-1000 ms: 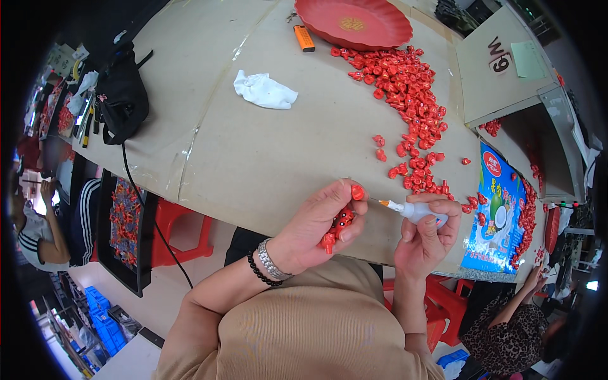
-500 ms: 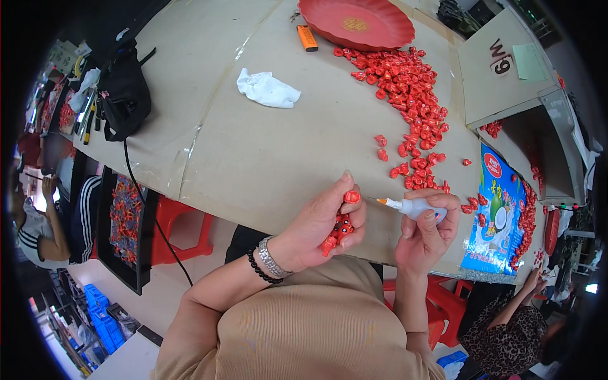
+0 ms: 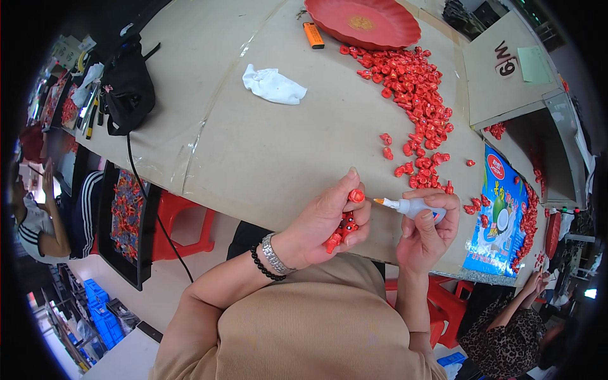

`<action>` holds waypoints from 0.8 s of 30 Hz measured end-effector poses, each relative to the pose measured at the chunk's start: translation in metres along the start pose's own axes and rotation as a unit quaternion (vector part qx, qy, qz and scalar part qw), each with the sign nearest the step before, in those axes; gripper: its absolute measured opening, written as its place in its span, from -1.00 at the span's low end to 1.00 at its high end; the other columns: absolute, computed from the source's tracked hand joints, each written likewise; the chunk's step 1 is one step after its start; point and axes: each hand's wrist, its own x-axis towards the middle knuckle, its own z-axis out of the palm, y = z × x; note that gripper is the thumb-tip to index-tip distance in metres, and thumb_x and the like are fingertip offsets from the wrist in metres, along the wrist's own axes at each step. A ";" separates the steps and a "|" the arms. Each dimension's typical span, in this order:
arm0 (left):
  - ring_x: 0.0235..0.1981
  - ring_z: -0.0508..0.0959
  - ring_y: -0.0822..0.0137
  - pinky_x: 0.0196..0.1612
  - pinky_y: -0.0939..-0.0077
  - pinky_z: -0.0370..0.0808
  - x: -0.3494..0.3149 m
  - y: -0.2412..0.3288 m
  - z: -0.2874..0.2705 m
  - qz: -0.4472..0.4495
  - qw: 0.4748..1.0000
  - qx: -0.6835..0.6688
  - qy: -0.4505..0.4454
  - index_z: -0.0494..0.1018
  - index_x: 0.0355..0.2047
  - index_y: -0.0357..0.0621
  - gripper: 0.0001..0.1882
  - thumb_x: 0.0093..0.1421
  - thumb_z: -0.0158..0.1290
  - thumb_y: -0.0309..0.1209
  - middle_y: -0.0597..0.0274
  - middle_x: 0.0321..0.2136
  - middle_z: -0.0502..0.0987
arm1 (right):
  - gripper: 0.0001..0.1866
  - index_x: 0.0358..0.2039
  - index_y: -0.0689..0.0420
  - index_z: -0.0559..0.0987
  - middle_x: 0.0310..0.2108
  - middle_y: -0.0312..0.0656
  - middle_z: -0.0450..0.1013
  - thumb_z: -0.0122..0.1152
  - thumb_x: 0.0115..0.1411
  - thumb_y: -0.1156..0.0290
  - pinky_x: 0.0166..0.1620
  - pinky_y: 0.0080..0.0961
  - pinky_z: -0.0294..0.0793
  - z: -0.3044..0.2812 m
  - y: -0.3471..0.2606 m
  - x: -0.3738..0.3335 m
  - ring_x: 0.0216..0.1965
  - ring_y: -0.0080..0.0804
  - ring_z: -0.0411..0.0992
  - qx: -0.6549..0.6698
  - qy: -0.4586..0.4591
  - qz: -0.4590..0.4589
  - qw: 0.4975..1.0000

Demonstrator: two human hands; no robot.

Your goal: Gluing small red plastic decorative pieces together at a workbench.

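Observation:
My left hand (image 3: 320, 221) is closed, palm turned up. Between its thumb and fingertips it pinches a small red plastic piece (image 3: 356, 196). More red pieces (image 3: 342, 232), some with dark dots, lie under its curled fingers, partly hidden. My right hand (image 3: 432, 231) grips a small white squeeze bottle (image 3: 415, 207), lying nearly level. Its thin orange-based nozzle (image 3: 379, 201) points left at the pinched piece. The tip is very near that piece; whether they touch I cannot tell. Beyond the bottle, a long heap of similar red pieces (image 3: 423, 101) spreads over the table (image 3: 253, 152).
A red scalloped tray (image 3: 380, 22), an orange lighter-like item (image 3: 313, 35) and a crumpled white cloth (image 3: 274, 85) lie farther back. At right are a blue printed sheet (image 3: 491, 234) and a box-like shelf (image 3: 506, 76). A black bag (image 3: 128, 92) sits left; co-workers sit both sides.
The pinched red piece and the nozzle tip have come closer together. My left fingers have curled a little more over the other pieces. The whole view has shifted slightly.

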 end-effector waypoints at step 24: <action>-0.75 0.25 0.43 -0.77 0.62 0.07 0.002 -0.003 -0.006 -0.010 1.000 -0.021 -0.012 0.16 -0.54 0.08 -0.55 0.29 -0.18 0.12 0.35 -0.65 0.20 | -0.80 -0.30 0.18 0.37 -0.31 0.03 0.47 0.21 0.13 0.48 -0.65 -0.82 0.20 0.014 -0.001 -0.001 -0.67 -0.69 0.25 -0.031 -0.003 -0.023 0.999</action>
